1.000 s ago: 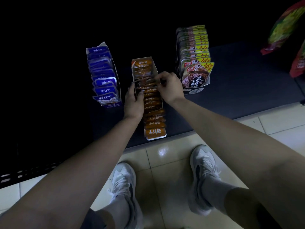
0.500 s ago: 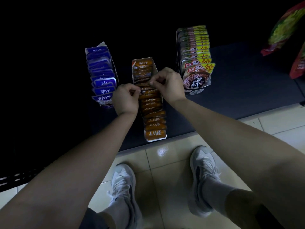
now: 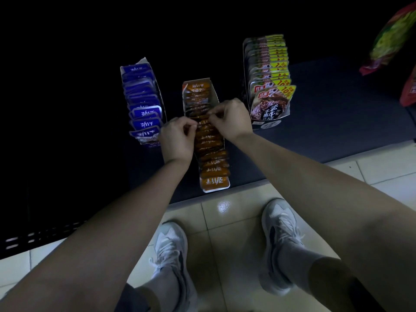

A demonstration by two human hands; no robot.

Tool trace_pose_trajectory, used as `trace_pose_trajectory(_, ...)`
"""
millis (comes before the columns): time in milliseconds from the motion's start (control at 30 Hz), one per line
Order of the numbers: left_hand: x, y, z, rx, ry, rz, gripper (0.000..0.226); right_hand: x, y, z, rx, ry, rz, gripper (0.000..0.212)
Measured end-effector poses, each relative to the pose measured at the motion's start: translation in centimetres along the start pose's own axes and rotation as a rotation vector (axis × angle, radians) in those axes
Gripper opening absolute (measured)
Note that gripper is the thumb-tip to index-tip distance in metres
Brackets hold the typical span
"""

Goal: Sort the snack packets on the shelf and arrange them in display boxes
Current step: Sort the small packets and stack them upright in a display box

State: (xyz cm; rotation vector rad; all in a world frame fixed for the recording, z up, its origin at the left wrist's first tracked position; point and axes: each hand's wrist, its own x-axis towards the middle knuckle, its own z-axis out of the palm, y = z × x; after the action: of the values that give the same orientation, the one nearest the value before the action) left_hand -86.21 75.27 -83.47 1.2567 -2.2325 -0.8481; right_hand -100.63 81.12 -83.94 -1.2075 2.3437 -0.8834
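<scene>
Three display boxes are sitting side by side on the dark shelf (image 3: 337,122) across the middle of the frame. Left of centre, a white box (image 3: 144,61) is holding a row of blue packets (image 3: 146,112). At centre, a narrow box (image 3: 214,92) is carrying orange packets (image 3: 213,170), overlapped like shingles from its back wall to the shelf's front edge. Right of centre, a third box (image 3: 269,124) is holding upright beef-snack packets (image 3: 270,104) with yellow corner flashes.

Both hands are working midway along the orange row. The left hand (image 3: 177,140) is pinching a packet edge between curled fingers (image 3: 188,129) and thumb, and the right hand (image 3: 231,120) is pinching the row's other side the same way. Which exact packet each is holding is too dim to tell.

These sachets are looking light, flat, glossy and pliable, so they are likely sliding and fanning out easily. Taking them by the sealed side edges, several at once, is probably the surest hold. Larger bags (image 3: 391,39) are hanging at the upper right edge.
</scene>
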Motion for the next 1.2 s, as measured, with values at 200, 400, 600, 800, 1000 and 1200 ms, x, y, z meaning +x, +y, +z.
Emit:
trace_pose_trajectory(200,0.3,-0.1,-0.1,-0.038,-0.009,-0.062,0.021,0.3,0.2,-0.7,-0.005,0.009,-0.049,0.021)
trace_pose_trajectory(400,0.7,-0.5,0.1,-0.015,-0.017,-0.052,0.028,0.9,0.3,-0.3,0.033,0.047,0.056,0.012)
trace_pose_trajectory(600,0.8,-0.7,0.1,-0.01,-0.02,-0.065,0.033,1.0,0.1,0.0,0.17,0.025,0.175,0.017)
trace_pose_trajectory(800,0.7,-0.5,0.3,-0.116,-0.002,-0.104,0.044,-0.1,-0.7,0.3,0.22,0.088,0.136,0.021)
trace_pose_trajectory(1000,0.5,0.1,0.3,-0.073,0.016,-0.115,0.042,0.2,-0.2,-0.4,0.2,0.115,0.111,0.029)
trace_pose_trajectory(1200,-0.3,0.6,1.3,-0.031,-0.11,-0.109,0.054,-0.8,-0.8,0.3,0.156,0.016,0.033,0.043)
